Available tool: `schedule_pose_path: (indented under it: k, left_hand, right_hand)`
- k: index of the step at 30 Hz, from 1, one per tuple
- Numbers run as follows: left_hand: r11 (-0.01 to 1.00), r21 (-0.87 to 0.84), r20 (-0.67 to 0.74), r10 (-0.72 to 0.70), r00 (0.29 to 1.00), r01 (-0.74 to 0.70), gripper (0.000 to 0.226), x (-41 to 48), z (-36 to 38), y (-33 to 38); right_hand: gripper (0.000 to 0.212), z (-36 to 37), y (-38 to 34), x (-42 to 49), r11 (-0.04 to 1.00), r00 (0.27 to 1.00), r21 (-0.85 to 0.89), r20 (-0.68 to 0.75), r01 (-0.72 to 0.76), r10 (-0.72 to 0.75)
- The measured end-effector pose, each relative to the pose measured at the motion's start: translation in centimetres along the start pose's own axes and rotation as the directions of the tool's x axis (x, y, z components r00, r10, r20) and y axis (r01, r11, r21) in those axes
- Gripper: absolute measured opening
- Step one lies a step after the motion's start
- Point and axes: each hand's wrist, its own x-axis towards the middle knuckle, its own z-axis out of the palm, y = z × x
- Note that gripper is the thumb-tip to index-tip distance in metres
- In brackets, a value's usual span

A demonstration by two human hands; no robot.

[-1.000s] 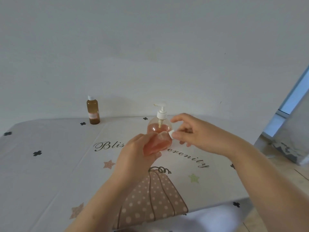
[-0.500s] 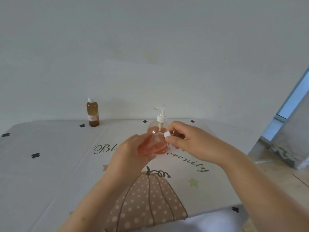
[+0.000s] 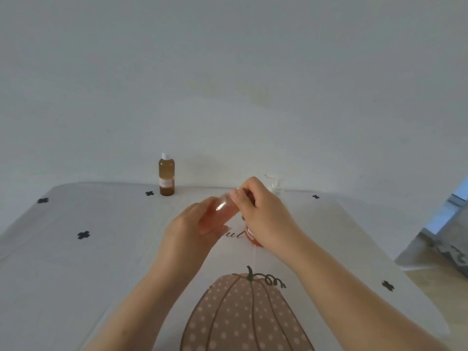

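My left hand [image 3: 188, 229] grips a small clear bottle of pink liquid [image 3: 224, 211], tilted with its neck pointing up and to the right. My right hand [image 3: 263, 216] is curled over the bottle's neck, and its fingers pinch the cap there; the cap itself is hidden by the fingers. Behind my right hand stands a round pump dispenser of pink liquid [image 3: 254, 240]. Only its lower edge and a bit of its white pump head show.
A brown bottle with a white cap [image 3: 167, 177] stands at the back of the table, left of my hands. The table wears a white cloth [image 3: 76, 262] printed with a dotted pumpkin [image 3: 243, 317]. A white wall rises behind; floor shows at the right.
My right hand has closed over the small bottle's neck, hiding the white cap that showed before. The view has shifted, so the pump dispenser is now mostly behind my right hand.
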Motion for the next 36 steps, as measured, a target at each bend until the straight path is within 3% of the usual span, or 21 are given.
schedule_pose_path:
  k: [3,6,14,20,30,36]
  left_hand:
    - [0.996,0.017,0.046,-0.087,0.995,0.087,0.053,1.5,-1.0,-1.7]
    - [0.997,0.018,0.079,-0.076,0.994,0.075,0.064,2.8,-2.2,-3.6]
    - [0.980,0.050,-0.038,-0.192,0.981,0.194,0.042,7.3,-6.0,-7.4]
    - [0.953,0.020,-0.074,-0.300,0.951,0.302,0.047,10.6,-5.8,-10.2]
    - [0.909,-0.096,-0.053,-0.412,0.910,0.406,0.064,15.2,-3.3,-11.6]
    - [0.902,-0.091,-0.058,-0.427,0.902,0.421,0.042,15.6,-3.2,-11.5]
  right_hand:
    - [0.027,1.4,-1.6,2.1,0.995,0.999,-0.097,0.036,0.038,-0.034]
    - [0.023,2.8,-2.5,4.9,0.979,0.995,-0.180,0.048,0.098,-0.091]
    - [0.017,5.7,-2.0,13.2,0.953,0.997,-0.293,0.002,0.080,-0.083]
    - [0.023,7.3,-1.3,15.6,0.922,0.998,-0.385,0.061,0.039,-0.016]
    - [0.035,7.9,-1.3,15.7,0.919,0.999,-0.394,0.032,0.021,-0.009]
    - [0.044,7.0,-1.4,14.6,0.936,0.995,-0.343,-0.023,0.079,-0.092]
